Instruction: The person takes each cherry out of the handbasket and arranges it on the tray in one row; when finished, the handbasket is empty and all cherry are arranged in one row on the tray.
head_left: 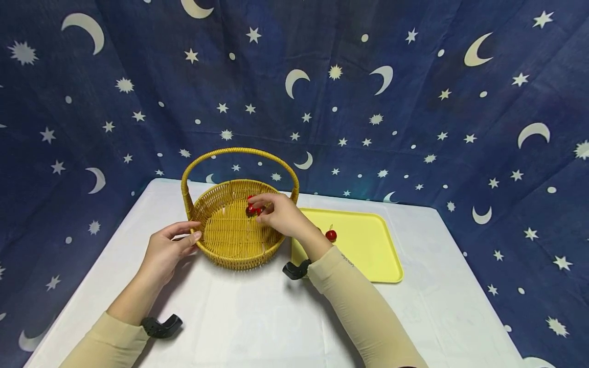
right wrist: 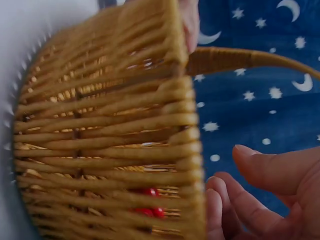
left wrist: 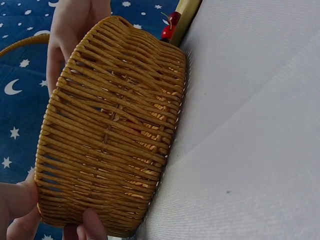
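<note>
Head view: set high over the near side of the white table point(head_left: 248, 317), facing forward and down, far enough off to take in the basket point(head_left: 239, 261), yellow tray point(head_left: 368, 250), left hand point(head_left: 171, 248), right hand point(head_left: 278, 212) and starry backdrop point(head_left: 405, 133). Left wrist view: low, close, turned on its side, facing the basket's wall from near left, tray edge at right shared with the head view. Right wrist view: very close, turned the opposite way, facing the wall from near right; basket and backdrop common to all three

L hand point(left wrist: 20, 200) holds wicker bskt point(left wrist: 110, 125), R hand point(left wrist: 75, 25) behind it, cherries point(left wrist: 168, 32) nr tray point(left wrist: 186, 19) edge.
</note>
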`<state>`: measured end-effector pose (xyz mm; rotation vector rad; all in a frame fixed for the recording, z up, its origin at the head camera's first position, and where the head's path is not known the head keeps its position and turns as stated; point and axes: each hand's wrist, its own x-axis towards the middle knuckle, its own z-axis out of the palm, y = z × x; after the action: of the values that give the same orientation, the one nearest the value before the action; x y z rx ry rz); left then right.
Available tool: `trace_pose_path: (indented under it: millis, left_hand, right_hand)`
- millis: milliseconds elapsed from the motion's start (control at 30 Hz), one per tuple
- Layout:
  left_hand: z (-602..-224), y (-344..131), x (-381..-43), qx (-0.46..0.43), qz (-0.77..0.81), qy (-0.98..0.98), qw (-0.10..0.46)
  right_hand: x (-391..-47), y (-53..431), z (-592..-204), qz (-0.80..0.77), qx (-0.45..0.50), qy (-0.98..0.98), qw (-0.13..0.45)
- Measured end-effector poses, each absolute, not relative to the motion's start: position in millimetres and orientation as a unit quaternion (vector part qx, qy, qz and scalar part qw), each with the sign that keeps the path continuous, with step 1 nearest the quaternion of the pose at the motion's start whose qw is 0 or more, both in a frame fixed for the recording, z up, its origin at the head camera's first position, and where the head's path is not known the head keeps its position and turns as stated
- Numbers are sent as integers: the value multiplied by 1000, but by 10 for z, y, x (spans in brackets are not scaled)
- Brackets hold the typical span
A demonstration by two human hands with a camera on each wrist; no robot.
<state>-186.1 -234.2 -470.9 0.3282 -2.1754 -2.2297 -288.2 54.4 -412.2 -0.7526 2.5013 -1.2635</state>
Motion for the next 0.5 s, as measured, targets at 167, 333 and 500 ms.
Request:
trace_pose_path:
  millis: [167, 333, 500]
  left_hand:
    - [-4712, -2354, -1863, 109, -711, -694, -1]
    - [-4706, -2358, -1873, 108, -712, -693, -2]
    - [-4710, -2367, -1875, 105, -711, -696, -3]
  right_hand:
    - [-3049, 348, -4199, -411, -240, 869, 136]
    - [-3189, 235, -4299, -363, -219, 896, 129]
    - [-3285, 144, -4420, -337, -215, 904, 152]
